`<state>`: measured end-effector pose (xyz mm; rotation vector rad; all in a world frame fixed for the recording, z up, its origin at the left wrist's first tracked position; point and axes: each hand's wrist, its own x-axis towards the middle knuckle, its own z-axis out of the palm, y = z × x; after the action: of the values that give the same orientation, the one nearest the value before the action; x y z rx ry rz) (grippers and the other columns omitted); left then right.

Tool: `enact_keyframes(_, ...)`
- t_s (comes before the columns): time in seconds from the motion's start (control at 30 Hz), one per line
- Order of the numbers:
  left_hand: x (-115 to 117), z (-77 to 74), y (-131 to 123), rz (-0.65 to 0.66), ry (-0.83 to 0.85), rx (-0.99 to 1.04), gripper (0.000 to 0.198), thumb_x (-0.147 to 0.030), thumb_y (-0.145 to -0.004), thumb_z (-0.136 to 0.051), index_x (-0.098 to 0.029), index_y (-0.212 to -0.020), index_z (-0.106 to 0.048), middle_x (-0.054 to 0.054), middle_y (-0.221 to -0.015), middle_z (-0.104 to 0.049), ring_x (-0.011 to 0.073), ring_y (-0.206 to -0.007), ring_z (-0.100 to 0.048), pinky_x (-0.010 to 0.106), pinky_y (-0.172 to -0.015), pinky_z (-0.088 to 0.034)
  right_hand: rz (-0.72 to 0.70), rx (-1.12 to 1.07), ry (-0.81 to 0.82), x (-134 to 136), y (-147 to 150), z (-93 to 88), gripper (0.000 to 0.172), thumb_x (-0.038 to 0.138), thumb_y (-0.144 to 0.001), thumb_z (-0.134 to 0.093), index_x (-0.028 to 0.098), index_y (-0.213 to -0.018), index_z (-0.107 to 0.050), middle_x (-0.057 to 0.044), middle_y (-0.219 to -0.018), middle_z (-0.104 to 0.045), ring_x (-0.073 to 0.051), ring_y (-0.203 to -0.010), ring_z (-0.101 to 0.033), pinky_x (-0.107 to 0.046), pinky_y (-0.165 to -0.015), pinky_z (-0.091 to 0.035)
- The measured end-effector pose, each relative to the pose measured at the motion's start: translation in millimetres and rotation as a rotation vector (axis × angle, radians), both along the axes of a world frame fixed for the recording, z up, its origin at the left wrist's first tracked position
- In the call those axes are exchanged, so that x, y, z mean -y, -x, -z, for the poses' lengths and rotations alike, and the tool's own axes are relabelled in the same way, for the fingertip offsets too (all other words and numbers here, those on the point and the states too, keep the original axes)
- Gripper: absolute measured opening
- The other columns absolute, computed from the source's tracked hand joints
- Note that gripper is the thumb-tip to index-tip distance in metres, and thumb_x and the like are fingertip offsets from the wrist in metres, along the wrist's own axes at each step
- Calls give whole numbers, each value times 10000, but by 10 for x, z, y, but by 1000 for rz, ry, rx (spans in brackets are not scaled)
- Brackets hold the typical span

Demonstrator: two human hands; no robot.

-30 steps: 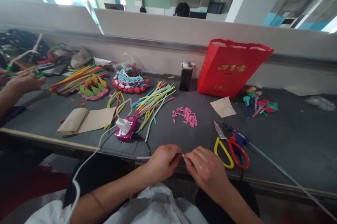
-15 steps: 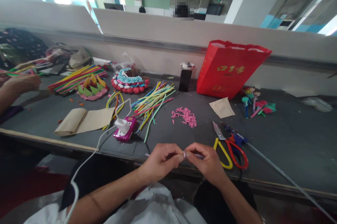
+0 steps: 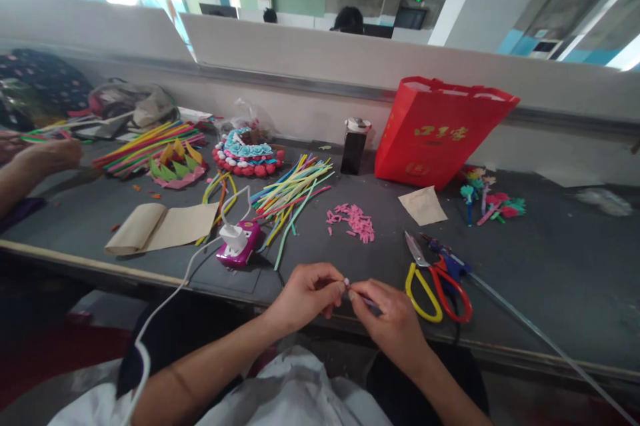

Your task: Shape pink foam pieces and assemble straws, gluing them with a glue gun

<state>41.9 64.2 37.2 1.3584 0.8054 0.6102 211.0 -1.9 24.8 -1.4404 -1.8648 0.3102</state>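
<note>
Close together at the table's front edge, both hands pinch a pale purple pipe cleaner point(image 3: 369, 301). My left hand point(image 3: 311, 291) grips its end, where a small light curl or knob shows at the fingertips. My right hand point(image 3: 389, 313) is closed around the stem just beside it, and part of the length lies hidden under the fingers. Beyond the hands is a loose heap of short pink pieces point(image 3: 354, 221). To the right of my right hand lie scissors point(image 3: 437, 286) with one yellow and one red handle, and a blue glue gun point(image 3: 453, 265) with a long clear glue stick.
A purple power socket point(image 3: 239, 247) with a white plug and cable sits left. Pipe cleaners point(image 3: 293, 193), a paper roll point(image 3: 160, 229), a flower-trimmed piece point(image 3: 245, 153), a bottle point(image 3: 353, 149) and a red bag point(image 3: 440, 133) stand behind. Another person's hand point(image 3: 47, 156) works at far left.
My left fingertips have risen slightly with the stem's end. My right hand has tilted and shifted a little lower, and the small knob now shows between the hands.
</note>
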Motion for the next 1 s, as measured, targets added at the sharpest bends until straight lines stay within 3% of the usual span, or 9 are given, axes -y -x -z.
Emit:
enact_keyframes(0.1, 7, 14, -40, -47, -112, -79, 239, -349, -810, -589, -118, -773, -636, -32, -553, -543, 65, -419, -467, 176, -426, -367, 18, 117, -82, 14, 27, 23, 197, 188, -920, -490, 193, -795, -643, -2, -642, -610, -128, -587, -561, -245, -616, -386)
enact_keyframes(0.27, 7, 94, -74, -97, -495, -223, 158, -214, -824, -542, -138, -745, -656, -2, -623, -603, 98, -576, -528, 194, -560, -390, 20, 200, -94, 28, 31, 29, 232, 172, -918, -467, 194, -736, -608, 11, -598, -562, -123, -558, -535, -246, -594, -348)
enact_keyframes(0.43, -6, 154, -64, 30, -784, -289, 132, -110, -797, -499, -161, -766, -617, 10, -678, -606, 116, -641, -544, 203, -602, -372, -15, 227, -102, 30, -26, -5, 229, 165, -915, -461, 194, -731, -593, 15, -594, -546, -122, -555, -514, -249, -598, -341)
enact_keyframes(0.6, -27, 106, -27, 196, -1004, -310, 160, -94, -804, -460, -164, -740, -589, 15, -652, -566, 122, -595, -498, 223, -568, -336, -71, 238, -75, -23, -143, -147, 205, 167, -914, -481, 195, -755, -607, 8, -634, -578, -127, -590, -530, -254, -614, -356)
enact_keyframes(0.73, -29, 22, 32, 266, -910, -169, 169, -127, -843, -461, -156, -824, -626, 17, -667, -592, 107, -588, -504, 208, -587, -366, -114, -1, 89, -111, -211, -208, 157, 218, -908, -524, 204, -804, -641, 9, -706, -640, -127, -655, -588, -231, -644, -425)
enact_keyframes(0.87, -3, -28, 52, 104, -715, -113, 179, -189, -854, -503, -143, -801, -667, 12, -639, -614, 93, -561, -508, 193, -567, -374, -116, -227, 217, -148, -147, -114, 185, 270, -898, -542, 194, -789, -670, 15, -680, -663, -126, -626, -608, -211, -600, -460)
enact_keyframes(1.0, 7, 9, 8, -56, -615, -147, 194, -207, -846, -524, -138, -737, -669, 21, -658, -643, 107, -606, -554, 199, -598, -394, -48, -244, 164, -80, 6, 38, 197, 243, -898, -521, 188, -771, -660, 2, -679, -667, -135, -629, -612, -218, -602, -455)
